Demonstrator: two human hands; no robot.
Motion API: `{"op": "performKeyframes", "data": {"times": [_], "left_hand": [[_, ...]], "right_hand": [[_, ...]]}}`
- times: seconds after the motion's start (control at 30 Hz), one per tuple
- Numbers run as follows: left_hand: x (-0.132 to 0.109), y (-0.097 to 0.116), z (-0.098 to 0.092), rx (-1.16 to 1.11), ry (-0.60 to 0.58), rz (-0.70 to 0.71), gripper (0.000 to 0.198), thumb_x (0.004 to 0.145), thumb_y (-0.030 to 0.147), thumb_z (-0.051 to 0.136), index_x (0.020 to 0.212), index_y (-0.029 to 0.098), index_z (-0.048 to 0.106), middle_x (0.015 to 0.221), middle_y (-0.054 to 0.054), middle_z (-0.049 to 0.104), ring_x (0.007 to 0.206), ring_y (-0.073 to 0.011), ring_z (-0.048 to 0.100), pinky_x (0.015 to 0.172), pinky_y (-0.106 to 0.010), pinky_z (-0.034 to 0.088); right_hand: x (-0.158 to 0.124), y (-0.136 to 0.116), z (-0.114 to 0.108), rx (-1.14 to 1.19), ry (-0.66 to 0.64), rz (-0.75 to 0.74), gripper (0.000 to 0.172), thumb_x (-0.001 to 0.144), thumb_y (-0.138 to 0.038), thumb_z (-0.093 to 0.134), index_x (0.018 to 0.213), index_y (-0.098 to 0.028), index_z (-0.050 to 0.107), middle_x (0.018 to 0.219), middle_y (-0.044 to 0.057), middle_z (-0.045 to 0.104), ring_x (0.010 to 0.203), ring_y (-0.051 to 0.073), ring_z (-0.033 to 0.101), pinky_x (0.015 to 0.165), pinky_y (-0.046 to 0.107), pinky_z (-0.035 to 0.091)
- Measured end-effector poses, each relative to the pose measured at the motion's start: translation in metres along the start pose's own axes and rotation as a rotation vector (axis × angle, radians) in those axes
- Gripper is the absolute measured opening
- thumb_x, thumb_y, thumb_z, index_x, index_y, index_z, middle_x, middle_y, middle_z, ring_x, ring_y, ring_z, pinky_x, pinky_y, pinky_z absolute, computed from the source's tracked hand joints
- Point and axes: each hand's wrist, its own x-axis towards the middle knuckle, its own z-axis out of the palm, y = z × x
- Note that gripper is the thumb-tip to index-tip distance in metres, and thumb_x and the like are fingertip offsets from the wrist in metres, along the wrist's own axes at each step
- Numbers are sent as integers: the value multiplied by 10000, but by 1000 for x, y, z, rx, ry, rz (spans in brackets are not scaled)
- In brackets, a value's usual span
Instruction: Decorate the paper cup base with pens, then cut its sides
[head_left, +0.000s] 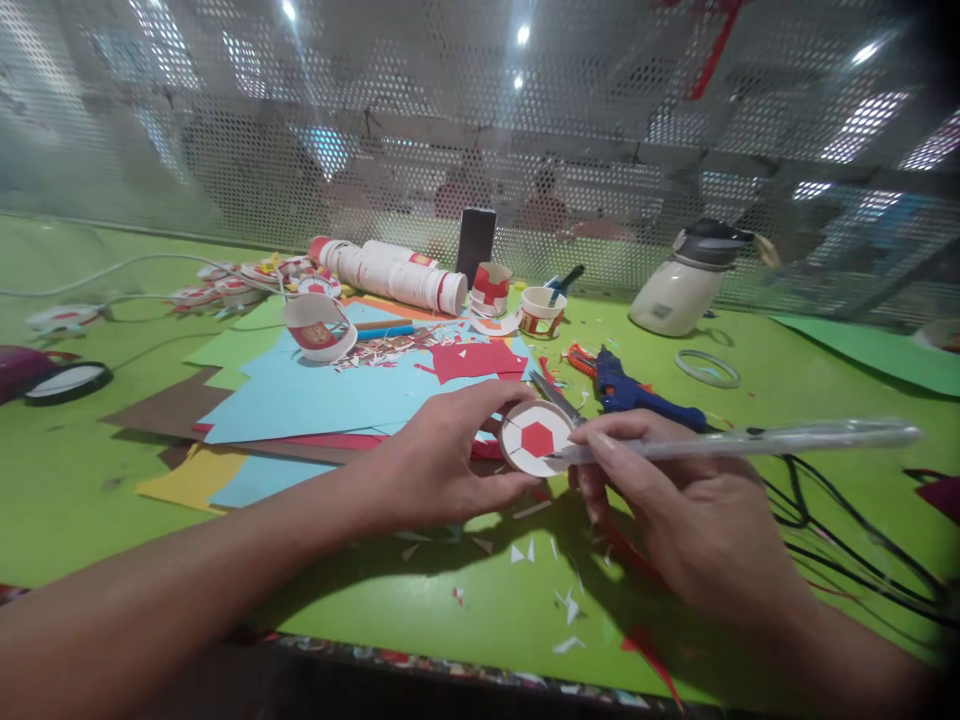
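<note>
My left hand grips a small paper cup base between thumb and fingers, its round white face turned toward me. A red hexagon sits at the middle of that face, with thin dark lines running out from it. In my right hand is a clear-barrelled pen, its tip touching the white face at the hexagon's lower right edge. Behind the cup base lie scissors, partly hidden. Small paper scraps are scattered on the table below my hands.
Coloured paper sheets lie to the left. A blue glue gun and black cable are on the right, near a white flask. Stacked paper cups and a dark phone are at the back of the green table.
</note>
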Motion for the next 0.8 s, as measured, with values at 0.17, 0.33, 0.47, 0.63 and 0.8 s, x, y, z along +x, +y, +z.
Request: {"op": "performKeyframes", "data": {"times": [0.17,0.33,0.47,0.63,0.8], "left_hand": [[-1,-1,0,13,8,-1,330,793,272,666,1089,173,560,1106,-62,654,959,-164,635,812,-276,567],[-1,0,0,13,22,1,342,788,261,657,1098,173,542,1095,-64,651,951,-162,640,806,-279,578],[-1,-1,1,30,31,4,353,778,250,663,1098,176,535,1081,-61,652,938,-162,646,784,-272,580],[-1,-1,1,44,39,19,356,775,239,667,1097,180,529,1087,-56,650,951,-157,645,776,-246,577],[-1,0,1,52,44,13,356,765,230,667,1090,184,528,1085,-55,652,959,-165,649,788,-255,580]], "right_hand": [[-1,-1,-1,68,-32,26,171,859,-401,630,814,-241,674,584,-1,652,496,130,584,449,234,473],[-1,0,1,1,-4,-49,148,873,-369,612,806,-250,671,577,-6,667,505,134,611,476,238,506],[-1,0,2,-73,20,-103,132,875,-337,611,791,-253,668,564,-14,659,487,127,604,462,231,497],[-3,-4,3,-165,40,-88,125,869,-316,610,779,-253,669,599,-13,669,488,124,592,457,235,487],[-3,-5,3,-176,51,-100,133,862,-327,611,771,-249,667,563,-22,647,476,126,575,451,242,462]]}}
